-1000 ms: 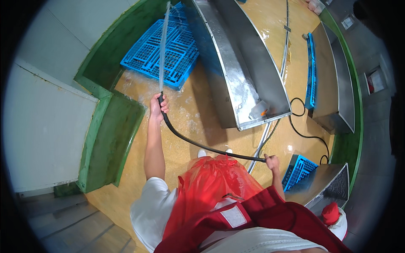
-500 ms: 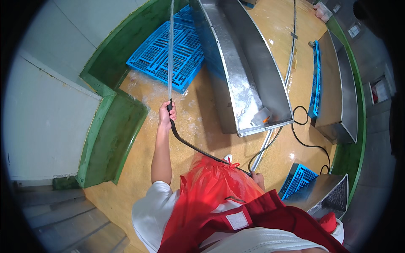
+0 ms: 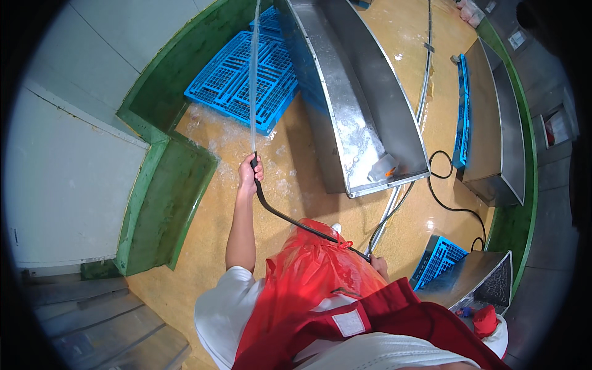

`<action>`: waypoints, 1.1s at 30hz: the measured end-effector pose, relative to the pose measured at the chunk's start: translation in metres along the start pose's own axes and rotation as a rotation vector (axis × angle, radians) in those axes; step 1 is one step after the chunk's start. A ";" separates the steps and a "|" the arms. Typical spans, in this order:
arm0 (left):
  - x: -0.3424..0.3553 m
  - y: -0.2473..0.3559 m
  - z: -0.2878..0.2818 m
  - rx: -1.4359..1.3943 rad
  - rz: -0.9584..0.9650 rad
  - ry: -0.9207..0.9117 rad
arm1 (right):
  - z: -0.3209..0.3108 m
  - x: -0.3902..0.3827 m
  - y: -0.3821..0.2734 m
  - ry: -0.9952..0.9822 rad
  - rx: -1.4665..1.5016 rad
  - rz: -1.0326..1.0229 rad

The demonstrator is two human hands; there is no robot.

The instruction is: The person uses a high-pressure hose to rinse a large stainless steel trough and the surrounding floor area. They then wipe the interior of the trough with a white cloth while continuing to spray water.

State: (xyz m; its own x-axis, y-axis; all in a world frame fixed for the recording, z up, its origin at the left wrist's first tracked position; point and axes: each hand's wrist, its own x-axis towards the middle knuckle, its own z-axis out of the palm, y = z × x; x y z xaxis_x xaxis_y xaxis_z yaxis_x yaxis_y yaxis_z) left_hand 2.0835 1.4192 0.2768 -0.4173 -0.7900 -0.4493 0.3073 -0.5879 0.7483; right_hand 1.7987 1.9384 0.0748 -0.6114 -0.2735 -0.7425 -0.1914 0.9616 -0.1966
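My left hand (image 3: 250, 171), stretched forward, is closed around a black hose (image 3: 277, 211) just behind its end. A straight jet of water (image 3: 254, 92) shoots from the hose away from me, passing in front of a blue plastic pallet (image 3: 228, 77) on the wet floor. From that hand the hose sags back across my red plastic apron (image 3: 296, 265). Low by my right hip, my right hand (image 3: 380, 267) is closed on the same hose, its fingers partly hidden. Right of the jet stands a long steel trough (image 3: 404, 139) with a whitish scoop-like item with an orange part (image 3: 383, 168) inside.
A green-painted ledge (image 3: 166, 203) juts out along the left wall. The hose loops over the tan floor (image 3: 296, 166) past a drain channel (image 3: 421, 102). On the right are another steel trough (image 3: 484, 129), blue pallets (image 3: 439, 259) and a steel bin (image 3: 478, 283).
My left hand and the hose end have shifted slightly right and nearer to me, and the water jet has moved right with them. Both hands keep their hold.
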 end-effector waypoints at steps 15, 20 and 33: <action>0.000 -0.008 0.011 0.039 -0.021 -0.004 | 0.004 -0.001 0.011 -0.045 0.057 0.027; -0.003 -0.005 0.014 0.018 -0.002 -0.015 | 0.004 -0.003 0.009 -0.044 0.066 0.015; 0.009 -0.023 0.009 0.094 -0.089 0.022 | 0.014 0.009 0.018 -0.050 0.066 0.062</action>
State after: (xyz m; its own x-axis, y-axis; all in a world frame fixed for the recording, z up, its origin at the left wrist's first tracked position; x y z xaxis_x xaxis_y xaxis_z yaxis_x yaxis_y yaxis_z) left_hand 2.0643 1.4271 0.2599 -0.4198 -0.7395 -0.5262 0.1875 -0.6379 0.7470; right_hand 1.8007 1.9538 0.0560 -0.5811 -0.2131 -0.7854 -0.1021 0.9766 -0.1895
